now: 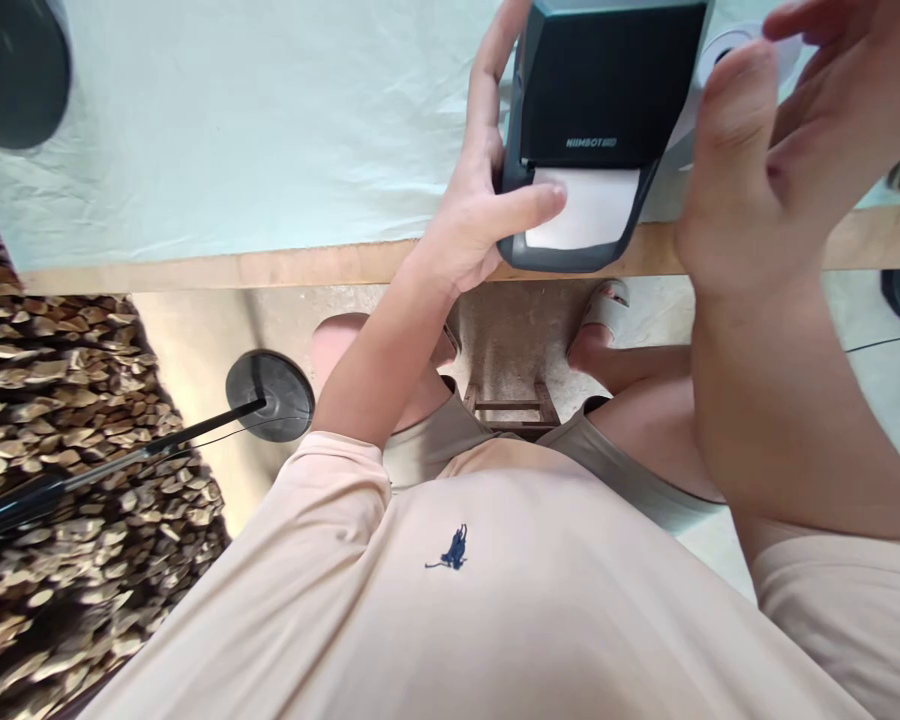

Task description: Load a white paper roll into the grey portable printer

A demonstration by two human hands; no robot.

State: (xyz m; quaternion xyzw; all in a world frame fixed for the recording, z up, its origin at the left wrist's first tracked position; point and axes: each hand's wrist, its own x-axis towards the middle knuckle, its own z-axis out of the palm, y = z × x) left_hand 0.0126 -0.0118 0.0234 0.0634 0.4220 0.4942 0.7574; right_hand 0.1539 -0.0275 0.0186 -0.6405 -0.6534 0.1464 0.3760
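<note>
A dark label printer (611,85) marked NIIMBOT is in my left hand (487,190), raised over the table's front edge. My left fingers wrap round its left side, and the thumb presses on the white label paper (592,215) at its lower front. To the right of the printer, my right hand (780,150) is closed at a white label roll (720,45), with the thumb in front and the curled fingers on its far side. Part of the roll is hidden behind the thumb.
A pale green cloth (270,130) covers the table, which has a wooden front edge (270,265). A dark rounded object (19,70) is at the far left. Below are a black stand base (270,395), stacked firewood (60,420) and a wooden stool (506,405).
</note>
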